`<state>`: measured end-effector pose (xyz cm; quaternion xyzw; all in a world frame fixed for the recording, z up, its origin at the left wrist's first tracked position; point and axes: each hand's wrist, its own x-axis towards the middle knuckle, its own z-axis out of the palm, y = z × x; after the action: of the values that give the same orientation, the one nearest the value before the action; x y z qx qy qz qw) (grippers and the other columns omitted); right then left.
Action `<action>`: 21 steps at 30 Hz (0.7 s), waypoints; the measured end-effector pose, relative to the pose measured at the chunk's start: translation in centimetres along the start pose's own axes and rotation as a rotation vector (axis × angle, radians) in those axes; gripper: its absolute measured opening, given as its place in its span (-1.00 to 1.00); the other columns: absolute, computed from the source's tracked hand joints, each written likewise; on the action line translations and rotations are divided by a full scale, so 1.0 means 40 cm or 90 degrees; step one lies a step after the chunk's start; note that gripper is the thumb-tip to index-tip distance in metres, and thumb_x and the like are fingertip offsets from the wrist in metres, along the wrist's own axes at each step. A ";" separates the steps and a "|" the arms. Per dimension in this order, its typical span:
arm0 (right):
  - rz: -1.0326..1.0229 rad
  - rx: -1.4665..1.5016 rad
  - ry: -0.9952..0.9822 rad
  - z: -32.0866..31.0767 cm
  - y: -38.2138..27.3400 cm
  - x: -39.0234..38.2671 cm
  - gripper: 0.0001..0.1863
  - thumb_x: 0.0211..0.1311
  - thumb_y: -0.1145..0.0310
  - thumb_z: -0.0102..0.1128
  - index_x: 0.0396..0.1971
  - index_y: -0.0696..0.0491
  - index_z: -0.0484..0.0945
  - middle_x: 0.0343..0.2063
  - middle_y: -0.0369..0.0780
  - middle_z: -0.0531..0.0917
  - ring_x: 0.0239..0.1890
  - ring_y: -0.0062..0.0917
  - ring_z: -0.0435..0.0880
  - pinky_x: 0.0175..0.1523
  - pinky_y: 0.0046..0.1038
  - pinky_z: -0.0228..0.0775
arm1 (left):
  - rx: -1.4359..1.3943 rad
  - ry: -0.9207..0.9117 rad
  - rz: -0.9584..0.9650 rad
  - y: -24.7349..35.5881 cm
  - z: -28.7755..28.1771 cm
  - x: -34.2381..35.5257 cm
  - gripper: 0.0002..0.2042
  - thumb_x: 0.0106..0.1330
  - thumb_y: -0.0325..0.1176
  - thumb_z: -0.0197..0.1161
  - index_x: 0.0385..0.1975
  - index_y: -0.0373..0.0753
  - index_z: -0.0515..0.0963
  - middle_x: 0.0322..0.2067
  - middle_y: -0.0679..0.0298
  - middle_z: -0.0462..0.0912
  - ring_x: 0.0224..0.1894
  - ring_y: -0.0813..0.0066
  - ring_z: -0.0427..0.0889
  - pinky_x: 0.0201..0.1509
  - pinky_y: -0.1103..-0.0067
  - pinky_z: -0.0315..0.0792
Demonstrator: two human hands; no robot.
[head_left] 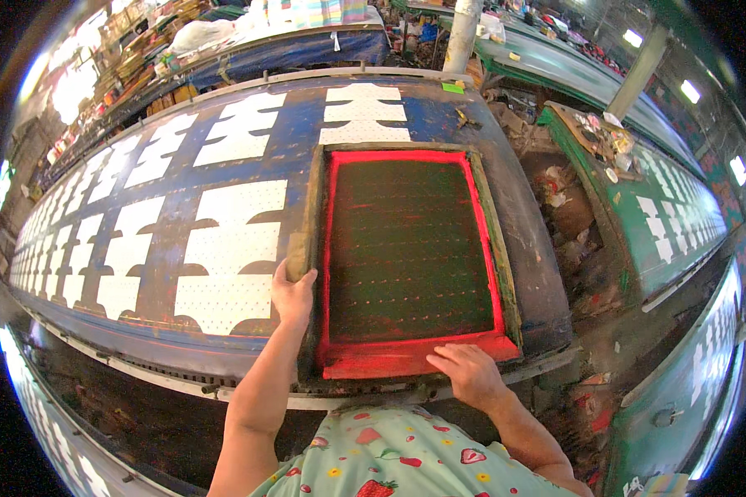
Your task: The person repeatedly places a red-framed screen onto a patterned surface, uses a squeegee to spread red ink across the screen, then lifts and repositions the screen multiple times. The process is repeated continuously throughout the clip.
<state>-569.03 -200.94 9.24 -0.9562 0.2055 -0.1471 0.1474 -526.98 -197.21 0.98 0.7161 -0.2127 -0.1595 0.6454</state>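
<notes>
A screen printing frame (511,273) lies on the dark table, its dark mesh (406,248) bordered in bright red ink. A broad band of red ink (373,360) covers its near end. At the frame's left side, my left hand (293,291) is closed around the edge, beside a small tan block-like piece (297,248). My right hand (471,374) grips the near edge toward the right corner, fingers over the red band and thumb hidden. White cut fabric pieces (232,248) with small dots lie in rows left of and beyond the frame.
The long printing table (543,306) has a metal rail (224,391) along its near side. Another green table (630,211) with white pieces stands at the right, past a littered gap (564,199). A pale post (462,37) rises behind the far edge.
</notes>
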 end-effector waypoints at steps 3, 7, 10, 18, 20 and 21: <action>0.001 -0.047 -0.026 0.021 -0.035 0.072 -0.48 0.22 0.53 0.31 0.22 0.00 0.78 0.11 -0.15 0.84 0.17 -0.16 0.82 0.28 -0.08 0.66 | 0.082 0.026 0.027 -0.027 -0.002 0.009 -0.46 0.28 -0.44 0.64 0.27 -0.36 0.68 0.03 0.04 0.89 0.08 0.20 0.87 0.27 0.34 0.66; 0.092 -0.049 -0.157 0.006 -0.047 0.151 -0.50 0.25 0.53 0.29 0.21 0.01 0.78 0.06 -0.13 0.87 0.14 -0.14 0.83 0.23 -0.08 0.67 | 0.139 0.041 0.063 -0.047 -0.006 0.011 -0.33 0.30 -0.20 0.67 0.38 -0.32 0.63 0.10 -0.08 0.85 0.16 -0.06 0.83 0.35 0.20 0.63; 0.097 -0.031 -0.179 -0.023 -0.048 0.145 -0.53 0.28 0.54 0.27 0.19 0.00 0.79 0.04 -0.12 0.87 0.13 -0.11 0.83 0.24 -0.06 0.67 | 0.166 0.063 0.079 -0.051 -0.003 0.009 -0.36 0.50 -0.12 0.49 0.47 -0.37 0.56 0.26 -0.18 0.75 0.35 -0.18 0.70 0.48 0.16 0.53; 0.107 -0.075 -0.060 0.047 -0.115 0.063 -0.40 0.14 0.60 0.29 0.24 -0.04 0.79 0.11 -0.18 0.84 0.16 -0.19 0.81 0.25 -0.08 0.63 | 0.129 0.060 0.064 -0.041 0.001 0.007 -0.48 0.67 -0.17 0.27 0.47 -0.39 0.56 0.30 -0.25 0.72 0.38 -0.23 0.69 0.49 0.14 0.53; 0.086 -0.099 0.005 0.069 -0.109 0.071 -0.41 0.12 0.65 0.28 0.19 -0.02 0.81 0.09 -0.19 0.84 0.14 -0.20 0.82 0.22 -0.10 0.63 | 0.132 0.059 0.047 -0.036 0.000 0.005 -0.48 0.67 -0.18 0.28 0.46 -0.40 0.56 0.28 -0.25 0.73 0.35 -0.23 0.71 0.46 0.15 0.55; 0.081 -0.109 0.011 0.079 -0.098 0.081 -0.41 0.12 0.64 0.28 0.19 -0.02 0.81 0.09 -0.19 0.83 0.14 -0.20 0.82 0.22 -0.10 0.63 | 0.133 0.051 0.049 -0.035 -0.001 0.008 -0.48 0.66 -0.19 0.29 0.46 -0.41 0.56 0.28 -0.24 0.73 0.35 -0.21 0.71 0.46 0.16 0.55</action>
<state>-563.74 -198.23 8.43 -0.9490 0.2790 -0.1279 0.0722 -526.56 -197.23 -0.37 0.7766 -0.2297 -0.0830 0.5807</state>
